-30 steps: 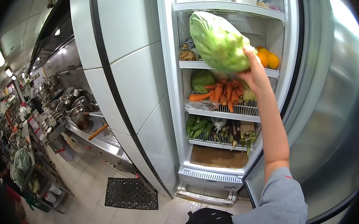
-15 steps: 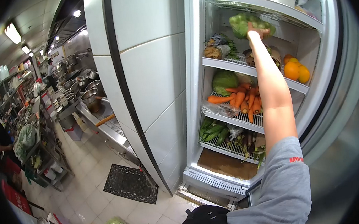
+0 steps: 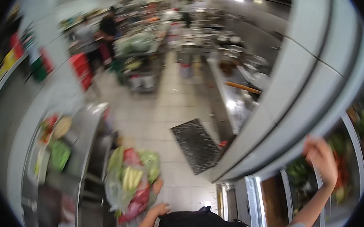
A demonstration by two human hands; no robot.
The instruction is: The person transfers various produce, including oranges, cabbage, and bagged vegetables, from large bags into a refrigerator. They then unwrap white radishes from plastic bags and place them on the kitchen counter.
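Blurred by motion, my right hand is raised in front of the open fridge at the lower right, its fingers loosely apart and nothing seen in them. My left hand is low near my body, fingers stretched out, beside a heap of bagged vegetables. That heap holds a pale green leafy bundle, a whitish-yellow bundle and a red-pink bag. Inside the fridge, orange carrots and greens show, partly behind my right hand and forearm.
A steel counter with a green item is at left. A black mat lies on the tiled floor. The stove counter and tiled wall stand at right. Two people are far back.
The view has swung left and down, away from the fridge. My right hand has come out of the fridge shelf, and the green bundle it held is no longer in it.
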